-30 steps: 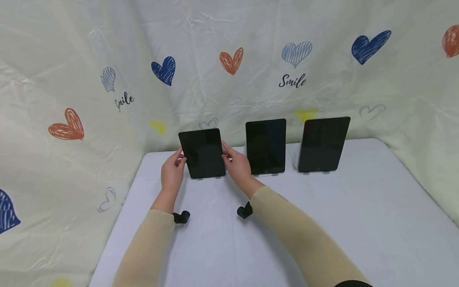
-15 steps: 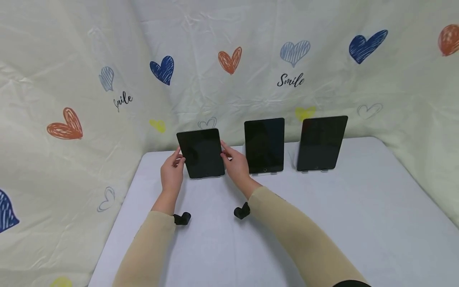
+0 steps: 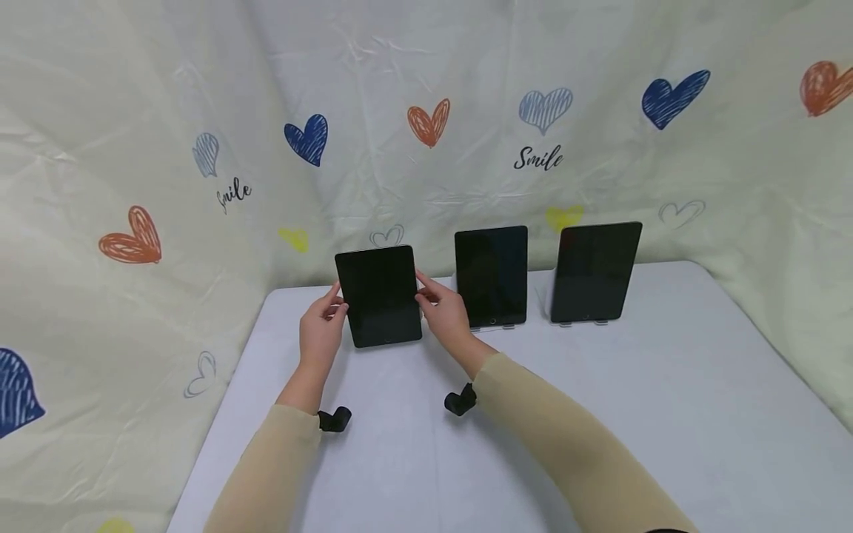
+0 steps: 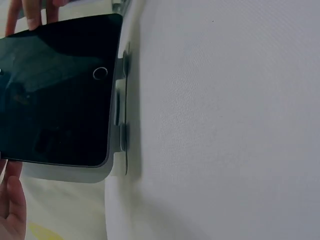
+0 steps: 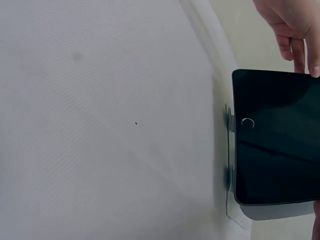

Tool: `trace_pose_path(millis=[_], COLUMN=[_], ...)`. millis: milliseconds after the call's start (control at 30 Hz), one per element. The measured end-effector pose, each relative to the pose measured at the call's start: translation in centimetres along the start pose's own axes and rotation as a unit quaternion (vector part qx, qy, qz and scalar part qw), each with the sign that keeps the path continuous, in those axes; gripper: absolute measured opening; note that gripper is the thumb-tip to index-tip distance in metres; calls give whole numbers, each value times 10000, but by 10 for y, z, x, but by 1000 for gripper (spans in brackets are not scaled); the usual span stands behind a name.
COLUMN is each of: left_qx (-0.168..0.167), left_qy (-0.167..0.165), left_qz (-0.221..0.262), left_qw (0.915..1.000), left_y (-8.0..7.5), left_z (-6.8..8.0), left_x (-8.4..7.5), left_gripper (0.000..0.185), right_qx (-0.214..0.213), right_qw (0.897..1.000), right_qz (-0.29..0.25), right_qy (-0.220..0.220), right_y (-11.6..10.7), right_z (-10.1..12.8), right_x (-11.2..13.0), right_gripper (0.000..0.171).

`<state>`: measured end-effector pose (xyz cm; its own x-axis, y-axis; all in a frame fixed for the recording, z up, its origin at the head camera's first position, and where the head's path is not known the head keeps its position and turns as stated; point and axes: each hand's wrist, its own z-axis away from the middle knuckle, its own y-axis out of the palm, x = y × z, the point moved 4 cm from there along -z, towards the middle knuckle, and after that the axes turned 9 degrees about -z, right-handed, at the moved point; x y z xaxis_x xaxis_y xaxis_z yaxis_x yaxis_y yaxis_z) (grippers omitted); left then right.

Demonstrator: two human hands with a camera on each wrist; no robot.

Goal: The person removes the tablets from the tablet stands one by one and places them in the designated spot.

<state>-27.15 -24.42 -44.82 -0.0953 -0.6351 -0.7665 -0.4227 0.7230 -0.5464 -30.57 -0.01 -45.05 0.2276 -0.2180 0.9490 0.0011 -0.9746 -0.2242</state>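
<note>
A black tablet (image 3: 378,297) with a dark screen is held upright, leaning slightly, at the left end of the row. My left hand (image 3: 321,334) pinches its left edge, and my right hand (image 3: 449,314) grips the opposite edge. In the left wrist view the tablet's home-button end stands out in front of the lips (image 4: 124,136) of a grey stand (image 4: 75,173). The right wrist view also has the stand (image 5: 275,210) behind the tablet (image 5: 280,142). In the head view the tablet hides most of the stand.
Two more black tablets lean on stands to the right, a middle one (image 3: 492,275) close to my right hand and another (image 3: 595,272) farther along. All are near the back edge of the white-covered table (image 3: 400,459). A curtain (image 3: 373,178) with printed hearts hangs right behind.
Both hands have brought the tablet forward, toward me, off its stand's front lips. Its lower edge now covers those lips in the head view. The other two tablets stay in place.
</note>
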Motion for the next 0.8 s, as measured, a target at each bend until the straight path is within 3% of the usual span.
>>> trace_pose_path(millis=[500,800], left_qx=[664,1044], left_qy=[-68,-301], left_qz=[-193,-183], left_qw=[9976,9939], left_y=[2,-1], left_z=[14,22], left_x=[-22,-20], left_gripper=[50,51], right_qx=[214,510], right_qw=[9967,9924], right_qz=[-342,-455], right_qy=[701,1019], right_y=[-22,-25], right_z=[9,14], right_x=[-3,-7], right_gripper=[52,54])
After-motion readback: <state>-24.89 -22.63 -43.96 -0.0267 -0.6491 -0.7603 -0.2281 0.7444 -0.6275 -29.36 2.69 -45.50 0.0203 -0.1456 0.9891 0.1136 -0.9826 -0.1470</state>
